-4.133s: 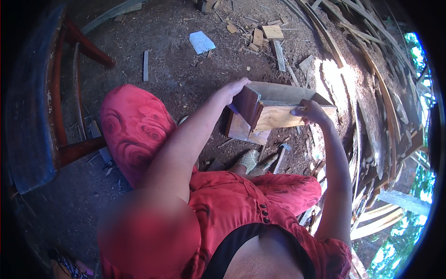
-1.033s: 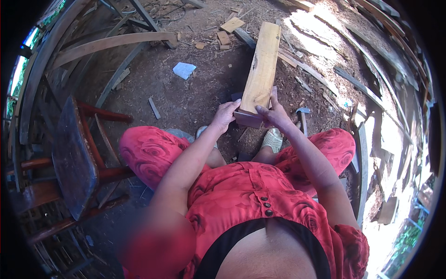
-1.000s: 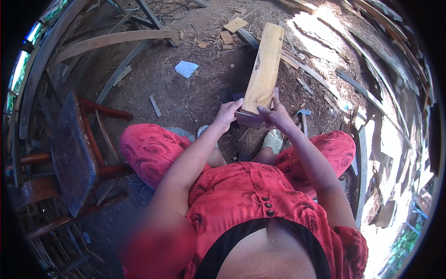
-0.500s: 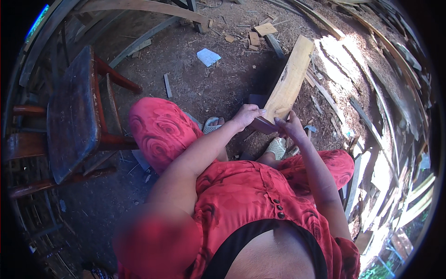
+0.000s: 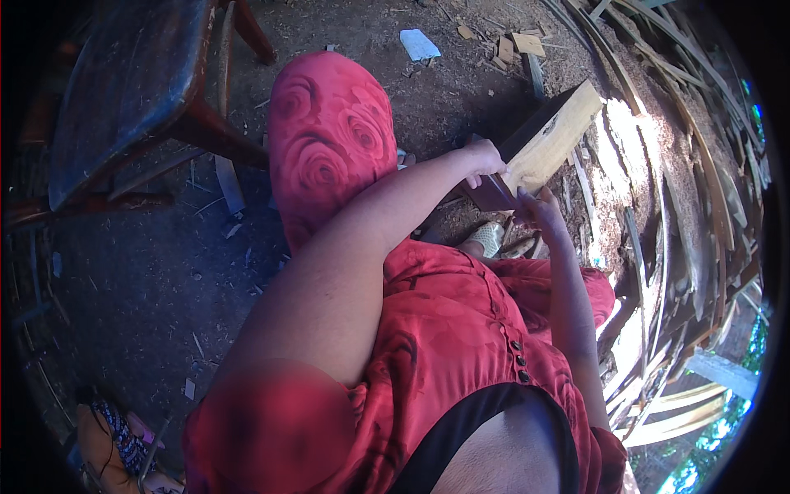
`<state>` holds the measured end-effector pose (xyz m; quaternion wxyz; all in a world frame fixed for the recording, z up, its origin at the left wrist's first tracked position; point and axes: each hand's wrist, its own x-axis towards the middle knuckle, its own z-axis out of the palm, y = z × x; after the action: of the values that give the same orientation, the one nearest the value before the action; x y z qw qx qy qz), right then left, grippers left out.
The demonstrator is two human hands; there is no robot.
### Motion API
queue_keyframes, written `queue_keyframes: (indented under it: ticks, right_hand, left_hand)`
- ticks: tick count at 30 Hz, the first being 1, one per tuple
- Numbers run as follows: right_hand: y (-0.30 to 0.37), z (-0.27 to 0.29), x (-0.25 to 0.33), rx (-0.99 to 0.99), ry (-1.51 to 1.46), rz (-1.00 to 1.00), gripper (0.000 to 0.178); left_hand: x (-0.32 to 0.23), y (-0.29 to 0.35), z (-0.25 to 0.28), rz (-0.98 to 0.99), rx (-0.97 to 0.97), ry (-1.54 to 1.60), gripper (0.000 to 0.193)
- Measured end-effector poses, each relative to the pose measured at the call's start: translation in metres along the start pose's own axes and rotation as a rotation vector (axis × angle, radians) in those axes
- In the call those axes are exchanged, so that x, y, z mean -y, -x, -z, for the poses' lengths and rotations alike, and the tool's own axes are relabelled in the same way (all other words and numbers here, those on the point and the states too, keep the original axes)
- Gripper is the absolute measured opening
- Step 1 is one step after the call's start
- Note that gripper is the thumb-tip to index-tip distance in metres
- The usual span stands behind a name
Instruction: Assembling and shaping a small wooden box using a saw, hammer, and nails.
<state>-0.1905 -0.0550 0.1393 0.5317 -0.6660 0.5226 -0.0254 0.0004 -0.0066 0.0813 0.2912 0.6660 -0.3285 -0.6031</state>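
A wooden piece like a drawer, with a long pale side and a dark reddish-brown end, slants away from me to the far right. My left hand grips the corner where the dark end meets the pale side. At the near end of that side, my right hand holds the lower edge between thumb and fingers. A dark face shows along the left of the pale side. The undersides and some of my fingertips are hidden.
A worn dark wooden chair stands at the left. Wood offcuts and a white scrap lie on the dirt floor ahead. Long wooden strips pile up along the right. My raised knee is left of my hands.
The drawer-like piece has turned clockwise and tilted, showing more of its dark left face. Both hands keep hold of it. The view has shifted, with the chair and my left knee higher in it.
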Motion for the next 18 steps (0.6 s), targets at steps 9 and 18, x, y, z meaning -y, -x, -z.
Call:
queue_keyframes:
  ticks: [9,18]
  right_hand:
    - [-0.01,0.013,0.001,-0.015,0.162,-0.05,0.042]
    - [-0.034,0.012,0.0,0.112,0.363,0.005,0.045]
  left_hand:
    - [0.003,-0.002,-0.003,-0.146,-0.034,0.198,0.034]
    - [0.024,0.007,0.001,-0.382,-0.326,-0.47,0.04]
